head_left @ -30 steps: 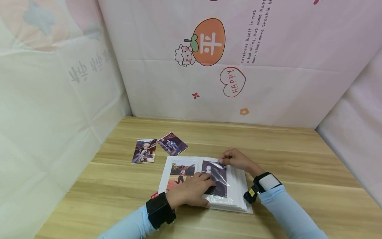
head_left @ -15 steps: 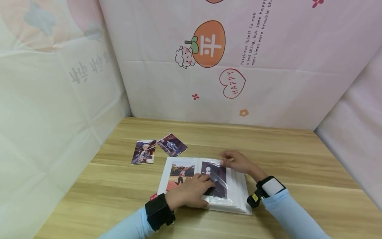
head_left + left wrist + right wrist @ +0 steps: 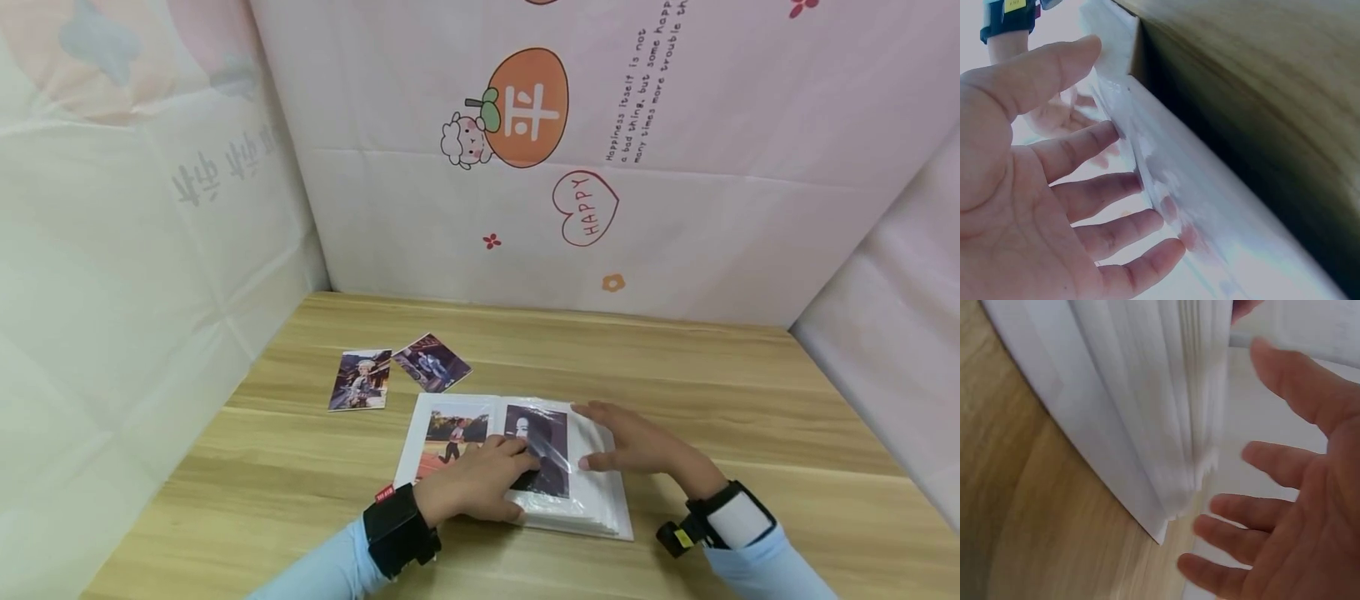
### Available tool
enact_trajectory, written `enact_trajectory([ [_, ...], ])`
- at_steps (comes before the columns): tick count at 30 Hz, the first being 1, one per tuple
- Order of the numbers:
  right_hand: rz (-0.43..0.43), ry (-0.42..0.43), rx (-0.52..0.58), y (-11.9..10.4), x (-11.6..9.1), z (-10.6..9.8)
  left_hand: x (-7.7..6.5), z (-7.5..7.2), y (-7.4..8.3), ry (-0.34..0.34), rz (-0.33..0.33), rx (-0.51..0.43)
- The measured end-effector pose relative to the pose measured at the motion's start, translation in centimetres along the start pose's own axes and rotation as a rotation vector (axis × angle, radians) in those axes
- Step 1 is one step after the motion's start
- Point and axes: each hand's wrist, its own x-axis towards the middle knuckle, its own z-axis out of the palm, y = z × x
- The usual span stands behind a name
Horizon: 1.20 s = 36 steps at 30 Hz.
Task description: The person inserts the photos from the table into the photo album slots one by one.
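An open photo album [image 3: 600,500] with clear plastic pockets lies on the table. Its left page carries a photo of a runner [image 3: 454,429]; a dark portrait photo [image 3: 551,450] fills the pocket on the right page. My left hand [image 3: 476,482] rests across the middle of the album, fingertips on the dark photo's pocket, as the left wrist view also shows. Over the right page's outer side hovers my right hand [image 3: 637,446], its fingers spread and holding nothing. In the right wrist view its fingers [image 3: 1254,512] stand apart from the stacked page edges [image 3: 1166,394].
Two loose photos lie behind the album: one of a figure in a pale hat [image 3: 360,381], one of a figure in blue [image 3: 433,363]. The wooden table [image 3: 712,375] is bounded by printed white cloth walls [image 3: 420,217] at the back and sides.
My right hand has let go at the top of the dark photo's pocket and moved right and toward me, its fingers spreading. The left hand has stayed in place.
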Motion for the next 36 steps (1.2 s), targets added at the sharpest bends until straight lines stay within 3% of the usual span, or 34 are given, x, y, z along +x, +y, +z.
enact_trajectory([
  [5,0.037,-0.085,0.029,-0.2,-0.8,0.2,0.0,-0.1,0.0,-0.002,0.009,0.011],
  [10,0.074,-0.115,0.038,-0.4,-1.1,0.6,0.1,-0.2,0.0,-0.010,0.012,0.011],
  [23,0.082,-0.121,0.034,-0.3,-1.7,0.9,0.5,0.0,-0.1,0.018,0.011,0.032],
  [30,0.087,-0.091,0.022,-0.7,-1.8,1.2,0.4,-0.4,-0.1,-0.020,0.018,-0.032],
  [36,0.071,-0.087,-0.001,-0.8,-1.9,1.3,0.6,-0.2,0.0,0.011,0.028,0.021],
])
